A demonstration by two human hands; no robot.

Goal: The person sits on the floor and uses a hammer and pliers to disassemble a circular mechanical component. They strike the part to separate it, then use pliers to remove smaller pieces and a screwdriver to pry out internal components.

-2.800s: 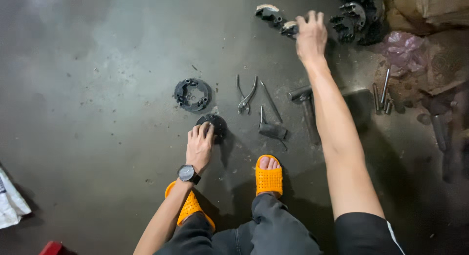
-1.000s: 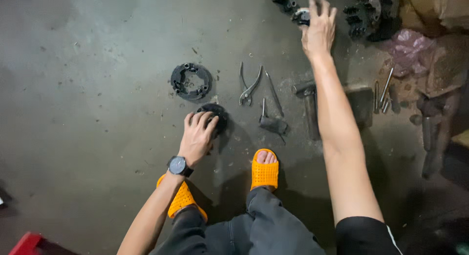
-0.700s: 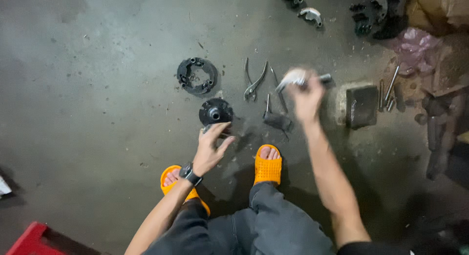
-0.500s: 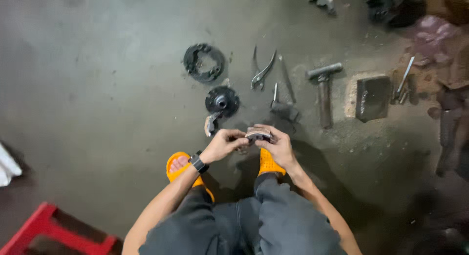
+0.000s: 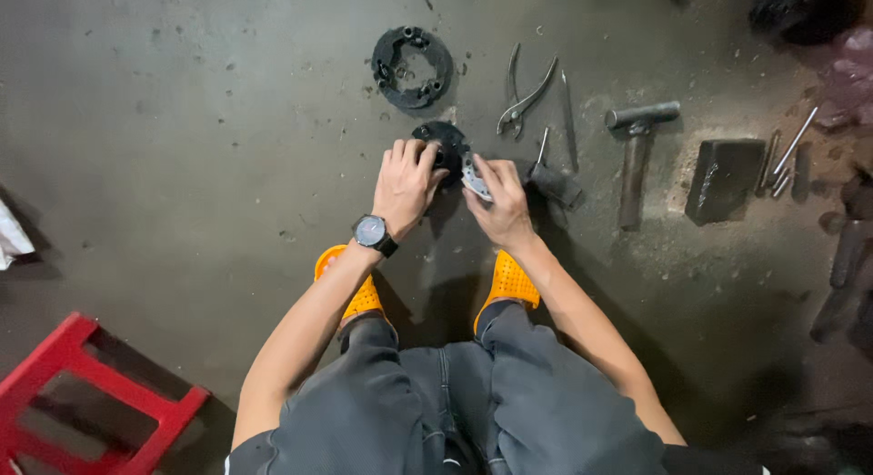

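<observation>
The person crouches, both arms stretched forward; the left hand (image 5: 406, 180), watch on its wrist, lies curled over a round black disc (image 5: 446, 146) on the floor (image 5: 200, 120); the right hand (image 5: 502, 202) pinches a small silvery metal piece (image 5: 473, 175) against the disc's edge; the floor is grey, stained concrete, gritty with specks; beyond lie a black toothed ring (image 5: 412, 67), pliers (image 5: 523, 98), a steel hammer (image 5: 637, 152) and a dark block (image 5: 723, 180); a red stool (image 5: 82, 393) stands at the left.

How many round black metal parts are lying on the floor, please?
2: a ring lying free at the top, and a disc just below it under the left hand. Others may sit hidden in the dark top right corner.
</observation>
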